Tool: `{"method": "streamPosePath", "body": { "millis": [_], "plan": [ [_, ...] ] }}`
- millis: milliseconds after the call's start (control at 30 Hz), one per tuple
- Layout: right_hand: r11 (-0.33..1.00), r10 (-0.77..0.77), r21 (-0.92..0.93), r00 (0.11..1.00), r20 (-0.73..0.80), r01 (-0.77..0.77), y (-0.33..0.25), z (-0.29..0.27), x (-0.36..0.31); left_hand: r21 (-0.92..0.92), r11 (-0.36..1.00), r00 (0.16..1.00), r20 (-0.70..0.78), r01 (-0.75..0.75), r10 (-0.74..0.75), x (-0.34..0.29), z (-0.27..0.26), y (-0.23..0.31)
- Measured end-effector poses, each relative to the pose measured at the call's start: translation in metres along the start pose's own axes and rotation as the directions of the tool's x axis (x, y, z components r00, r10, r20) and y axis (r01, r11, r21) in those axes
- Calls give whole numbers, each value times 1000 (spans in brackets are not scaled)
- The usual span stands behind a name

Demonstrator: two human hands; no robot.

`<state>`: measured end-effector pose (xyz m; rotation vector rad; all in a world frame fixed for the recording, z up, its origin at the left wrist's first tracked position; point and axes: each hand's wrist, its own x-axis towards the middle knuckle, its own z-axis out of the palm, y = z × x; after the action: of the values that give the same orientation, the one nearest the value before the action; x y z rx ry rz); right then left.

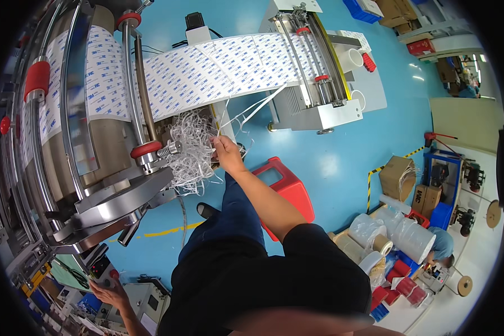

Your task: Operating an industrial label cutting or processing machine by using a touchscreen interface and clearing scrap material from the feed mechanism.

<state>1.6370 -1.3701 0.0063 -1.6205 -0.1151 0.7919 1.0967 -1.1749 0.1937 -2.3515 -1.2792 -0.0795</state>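
My right hand (228,155) is closed in a pinch at the edge of a heap of thin white paper strips (193,151). Narrow white strips (259,107) run from near its fingers up toward the slitting machine on the right. Above, a wide white web with blue print (207,70) stretches between the large roller machine (75,162) and the slitting machine (313,78). At the lower left, my left hand (111,292) has its fingers stretched out beside a small black control box (99,266) with a red button. Whether it touches the box I cannot tell.
A red plastic stool (288,190) stands by my right forearm. Wrapped rolls (403,229) and red rolls (400,280) lie at the lower right, near another person (443,245). Cardboard boxes (397,176) stand by a blue shelf (443,168). A cable (183,215) crosses the floor.
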Motion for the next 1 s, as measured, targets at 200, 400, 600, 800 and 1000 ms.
{"method": "streamPosePath", "body": {
  "millis": [200,400,600,800,1000],
  "plan": [
    [911,-382,-207,919,-96,357,14,25,-9,3,1000,999,-27,28,-28,1,2,0],
    [844,-424,-322,901,92,430,5,43,-47,-25,998,998,-18,57,-58,2,-1,-1],
    [776,-532,-324,837,126,541,14,41,-66,-287,952,993,30,-102,116,33,-37,122],
    [981,-165,95,985,-43,169,42,46,-90,-929,349,816,294,121,498,72,-21,339],
    [900,-397,-131,906,148,416,22,24,-87,-840,137,687,514,525,514,123,-4,476]
  ]
}}
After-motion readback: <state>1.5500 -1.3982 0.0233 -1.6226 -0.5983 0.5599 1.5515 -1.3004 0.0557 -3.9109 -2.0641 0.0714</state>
